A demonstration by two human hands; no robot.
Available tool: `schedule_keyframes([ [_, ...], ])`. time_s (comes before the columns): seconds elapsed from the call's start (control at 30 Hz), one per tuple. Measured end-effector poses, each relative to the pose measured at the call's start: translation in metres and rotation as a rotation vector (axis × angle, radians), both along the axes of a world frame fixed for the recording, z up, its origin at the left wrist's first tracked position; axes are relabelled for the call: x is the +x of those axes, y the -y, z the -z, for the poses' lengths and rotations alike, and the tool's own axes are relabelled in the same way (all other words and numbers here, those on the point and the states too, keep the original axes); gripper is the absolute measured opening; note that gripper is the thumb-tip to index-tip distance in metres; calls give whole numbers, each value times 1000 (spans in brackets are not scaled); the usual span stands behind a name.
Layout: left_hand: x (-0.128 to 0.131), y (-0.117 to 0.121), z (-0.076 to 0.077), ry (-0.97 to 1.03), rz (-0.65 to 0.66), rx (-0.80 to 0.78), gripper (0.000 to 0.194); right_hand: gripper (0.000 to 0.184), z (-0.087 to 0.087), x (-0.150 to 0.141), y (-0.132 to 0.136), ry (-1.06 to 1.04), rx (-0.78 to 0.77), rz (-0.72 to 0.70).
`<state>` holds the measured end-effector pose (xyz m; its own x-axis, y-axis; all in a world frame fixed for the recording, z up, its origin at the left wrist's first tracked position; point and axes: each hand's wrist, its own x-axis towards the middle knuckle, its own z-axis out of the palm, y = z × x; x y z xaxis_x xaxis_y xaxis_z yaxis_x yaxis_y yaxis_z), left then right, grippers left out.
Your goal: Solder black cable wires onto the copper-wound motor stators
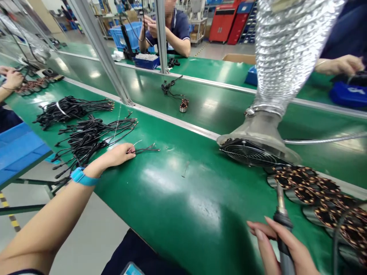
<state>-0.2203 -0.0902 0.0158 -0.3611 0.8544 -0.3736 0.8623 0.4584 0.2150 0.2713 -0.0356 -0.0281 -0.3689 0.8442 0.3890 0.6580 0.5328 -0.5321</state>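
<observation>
My left hand (pixel 124 154), with a blue wrist band, is closed in a pinch on a black cable (pixel 145 149). The cable's thin bare-tipped leads stick out to the right, just above the green bench. A bundle of black cables (pixel 88 139) lies directly behind this hand. At lower right my right hand (pixel 282 244) grips a soldering iron (pixel 281 217) between its fingers, with thumb and forefinger apart in front. The iron's tip points up and away, close to the rows of copper-wound motor stators (pixel 312 191). Part of the right hand is cut off by the frame.
A fume hood (pixel 258 133) on a silver duct (pixel 283 57) hangs low over the stators. Another tied cable bundle (pixel 71 107) lies at left. One wired stator (pixel 184 105) sits beyond the metal rail (pixel 177 123). Co-workers' hands (pixel 150 26) show across the bench.
</observation>
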Motion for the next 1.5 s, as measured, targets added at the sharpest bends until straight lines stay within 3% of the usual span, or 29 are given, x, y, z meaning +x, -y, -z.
schedule_keyframes([
  [0.13, 21, -1, 9, 54, 45, 64, 28, 32, -5, -9, 4, -77, 22, -82],
  [0.27, 63, -9, 11, 255, 125, 117, 28, 30, -10, -20, 6, -112, -37, -111],
  [0.5, 162, -34, 5, 438, 548, 91, 23, 44, -8, -43, 17, -391, -239, -84],
  [0.63, 193, -40, 5, 463, 692, 90, 20, 51, -5, -51, 21, -536, -300, -44],
  [0.77, 202, -39, 8, 453, 746, 88, 19, 47, -7, -52, 23, -548, -353, -21],
  [1.0, 205, -30, 20, 412, 806, 61, 21, 44, -3, -49, 19, -378, -441, -119],
  [1.17, 195, -31, 13, 426, 790, 127, 25, 45, -7, -36, 10, -179, -473, -146],
  [1.33, 176, -46, 2, 346, 643, 248, 24, 48, -21, -15, 4, -71, -281, -24],
  [1.5, 168, -62, -9, 342, 498, 229, 24, 47, -37, 9, 11, -25, -125, 56],
])
